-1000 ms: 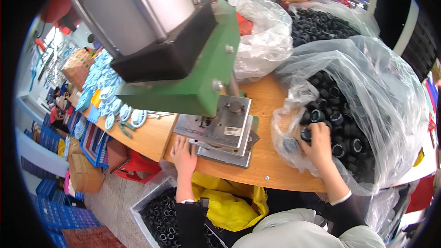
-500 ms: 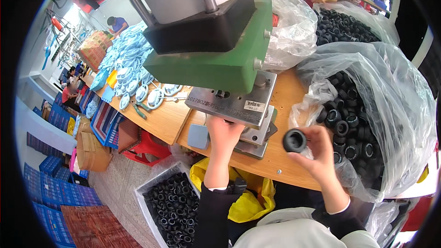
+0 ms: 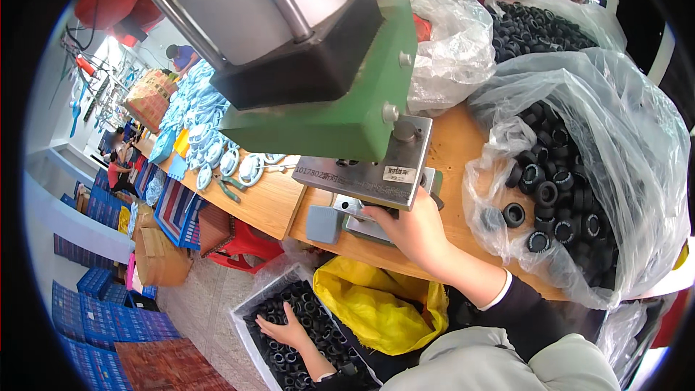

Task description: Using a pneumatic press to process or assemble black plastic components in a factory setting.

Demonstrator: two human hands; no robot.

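Observation:
My right hand (image 3: 414, 230) reaches under the steel plate (image 3: 362, 172) of a green press (image 3: 311, 127). Its thumb points left into the gap and its fingers are partly hidden; a dark bit shows by the thumb, but what the hand grips cannot be made out. Low on the left, my left hand (image 3: 288, 331) hovers with spread fingers over a white box (image 3: 242, 326) full of small black wheels (image 3: 311, 311). Nothing is seen in that hand. On the bench, right of the press, a clear plastic bag (image 3: 615, 108) lies open with more black wheels (image 3: 561, 188) inside.
A grey-blue block (image 3: 323, 224) sits at the bench edge beside the press. Below hangs a yellow sack (image 3: 362, 304). Light-blue corded parts (image 3: 206, 145) and green-handled pliers (image 3: 230, 190) lie on the left. A red stool (image 3: 250, 246) stands beneath. Other people work farther back.
My left hand has left the press and moved down over the white box. My right hand, which held a black wheel by the bag, has moved left under the steel plate.

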